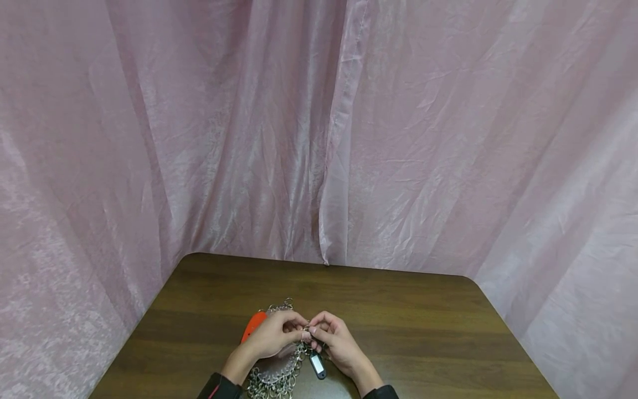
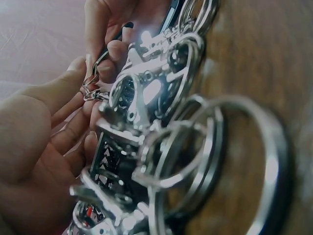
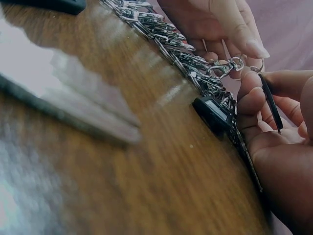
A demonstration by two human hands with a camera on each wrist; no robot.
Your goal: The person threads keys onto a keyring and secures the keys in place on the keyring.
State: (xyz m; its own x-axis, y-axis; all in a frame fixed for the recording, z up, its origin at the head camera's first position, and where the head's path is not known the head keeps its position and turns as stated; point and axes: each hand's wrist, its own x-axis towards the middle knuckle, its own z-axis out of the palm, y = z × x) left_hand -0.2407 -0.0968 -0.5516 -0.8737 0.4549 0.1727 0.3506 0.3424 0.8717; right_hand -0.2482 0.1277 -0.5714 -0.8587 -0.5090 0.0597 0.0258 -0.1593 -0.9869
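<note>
Both hands meet over the table's near part in the head view. My left hand (image 1: 273,334) pinches a small metal swivel clasp (image 3: 225,67) near its end ring. My right hand (image 1: 339,343) holds a dark key tag (image 3: 272,104), whose split ring (image 3: 260,66) is at the fingertips beside the clasp. Under the hands lies a bunch of metal rings and clasps (image 1: 271,388), edging a pale, see-through piece (image 1: 273,367) partly hidden by the left hand. A second dark key tag (image 1: 317,366) with a white label lies below the right hand.
An orange flat object (image 1: 254,324) shows left of the left hand. The brown wooden table (image 1: 399,321) reaches back to a pink curtain (image 1: 423,138). A blurred pale object (image 3: 63,88) and a black item (image 3: 49,5) appear in the right wrist view.
</note>
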